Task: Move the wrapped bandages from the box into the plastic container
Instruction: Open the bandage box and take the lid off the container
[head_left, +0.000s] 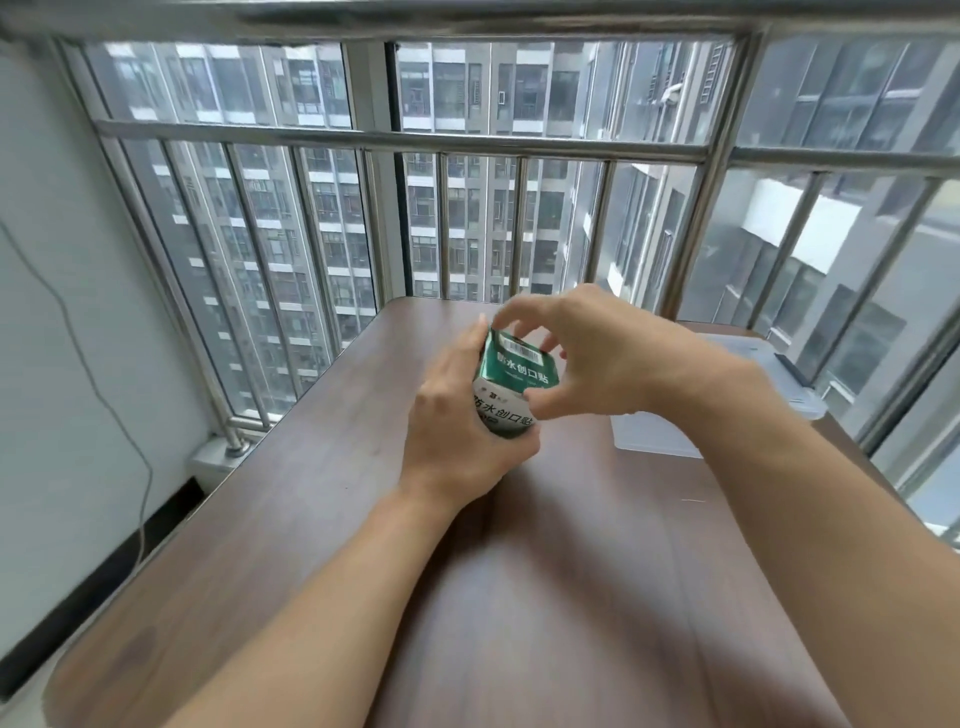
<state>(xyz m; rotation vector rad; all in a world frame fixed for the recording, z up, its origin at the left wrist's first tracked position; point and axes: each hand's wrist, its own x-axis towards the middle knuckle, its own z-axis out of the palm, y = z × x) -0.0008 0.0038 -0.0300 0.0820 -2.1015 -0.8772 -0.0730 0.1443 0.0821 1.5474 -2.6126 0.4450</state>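
A small green and white bandage box is held above the brown table, near its middle. My left hand grips the box from the left and underneath. My right hand curls over the box's far top end, fingertips touching its upper edge and thumb near its right side. No wrapped bandages are visible; the box looks closed. The clear plastic container lies on the table to the right, partly hidden behind my right forearm.
A steel railing with vertical bars and windows runs along the table's far and right sides. A white wall with a hanging cable is on the left. A dark item rests at the container's far right edge.
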